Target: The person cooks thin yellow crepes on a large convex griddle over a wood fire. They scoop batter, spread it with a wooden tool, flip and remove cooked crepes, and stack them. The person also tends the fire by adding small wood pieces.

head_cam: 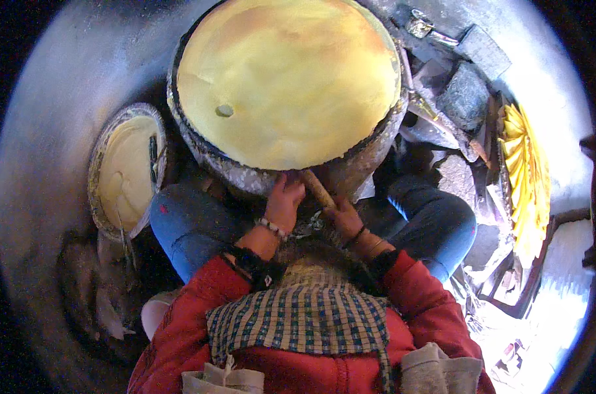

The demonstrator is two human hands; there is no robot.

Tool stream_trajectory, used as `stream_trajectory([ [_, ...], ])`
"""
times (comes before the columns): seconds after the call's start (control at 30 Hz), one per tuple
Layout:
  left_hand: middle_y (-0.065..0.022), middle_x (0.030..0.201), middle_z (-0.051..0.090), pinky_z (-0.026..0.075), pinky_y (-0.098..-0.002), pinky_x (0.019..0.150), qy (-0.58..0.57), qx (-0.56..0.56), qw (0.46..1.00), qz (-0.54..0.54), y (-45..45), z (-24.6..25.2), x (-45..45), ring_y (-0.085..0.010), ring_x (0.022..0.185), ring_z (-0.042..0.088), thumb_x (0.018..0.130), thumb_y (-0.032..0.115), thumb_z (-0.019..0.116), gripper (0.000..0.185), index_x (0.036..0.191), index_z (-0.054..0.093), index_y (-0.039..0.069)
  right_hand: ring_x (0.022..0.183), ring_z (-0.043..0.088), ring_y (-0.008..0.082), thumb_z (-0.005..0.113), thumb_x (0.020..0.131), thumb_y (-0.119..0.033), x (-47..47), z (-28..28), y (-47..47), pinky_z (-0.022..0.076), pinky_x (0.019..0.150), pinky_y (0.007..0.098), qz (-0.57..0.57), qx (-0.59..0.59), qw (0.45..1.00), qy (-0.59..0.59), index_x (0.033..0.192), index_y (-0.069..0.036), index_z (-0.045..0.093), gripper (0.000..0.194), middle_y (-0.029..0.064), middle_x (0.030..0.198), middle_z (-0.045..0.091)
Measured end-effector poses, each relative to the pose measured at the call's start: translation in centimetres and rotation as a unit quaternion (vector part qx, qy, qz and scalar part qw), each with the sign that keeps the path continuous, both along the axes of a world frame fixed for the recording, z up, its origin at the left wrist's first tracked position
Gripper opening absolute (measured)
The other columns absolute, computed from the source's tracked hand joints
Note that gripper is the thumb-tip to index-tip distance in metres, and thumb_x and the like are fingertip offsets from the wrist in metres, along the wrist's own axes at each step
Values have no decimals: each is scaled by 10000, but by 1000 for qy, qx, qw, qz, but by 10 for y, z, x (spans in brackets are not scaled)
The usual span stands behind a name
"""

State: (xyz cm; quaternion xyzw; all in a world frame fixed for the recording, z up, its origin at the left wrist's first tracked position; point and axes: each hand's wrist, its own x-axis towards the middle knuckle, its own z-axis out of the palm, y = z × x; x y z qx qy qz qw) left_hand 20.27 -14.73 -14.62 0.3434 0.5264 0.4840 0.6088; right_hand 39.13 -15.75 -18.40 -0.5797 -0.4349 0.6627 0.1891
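A large round griddle (229,170) stands in front of me, covered by a thin yellow sheet of flatbread (288,88) with one small hole at its left. My left hand (284,204) is at the griddle's near edge, just under the sheet's rim; its fingertips are in shadow, so whether they pinch anything is unclear. In my right hand (345,219) is a short brown rod, apparently wooden (319,188), slanting up and left. The rod's upper end meets the griddle's near edge, close to my left fingers.
Left of the griddle sits a basin (95,197) of pale batter (125,167) with a dark-handled utensil (153,157) in it. To the right lie stone blocks (464,96), a metal ladle or cup (419,24) and folded yellow sheets (524,182). My bent knees flank the griddle's front.
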Motion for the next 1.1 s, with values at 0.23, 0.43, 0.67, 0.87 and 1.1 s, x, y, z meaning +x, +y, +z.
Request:
stream_trajectory([
  [0.23,-36,879,657,459,-319,734,65,-111,991,-47,-7,4,-6,-155,814,590,819,301,746,305,946,680,32,781,652,270,667,858,-325,-11,34,-12,522,696,371,159,170,964,-130,1086,-8,632,392,138,919,681],
  [0.43,-144,1035,661,473,-378,899,150,-169,962,-154,-8,-2,-17,-260,981,604,948,306,522,332,1073,651,28,893,661,342,681,836,-358,-35,24,28,521,780,408,209,90,923,-310,1024,-5,663,400,208,968,680],
  [0.67,-80,1030,678,497,-302,802,36,-260,963,-62,-17,-18,-35,-182,908,623,872,153,637,299,1152,642,48,999,628,276,663,871,-235,-64,32,28,506,884,358,24,171,980,97,1188,40,572,429,158,1149,641],
  [0.87,-121,1011,681,528,-338,709,48,-247,940,-231,-24,-24,-18,-232,835,655,808,144,672,459,1219,570,-30,982,644,197,636,910,-214,90,155,-87,519,844,333,-69,239,969,7,1166,-4,604,332,154,1069,663],
  [1.1,-122,935,672,518,-348,646,467,6,729,-500,-1,-75,-12,-217,770,639,877,181,625,424,1237,540,-26,741,594,112,607,937,-150,300,131,-348,499,690,261,-583,151,772,-203,1050,-35,651,167,8,849,659],
])
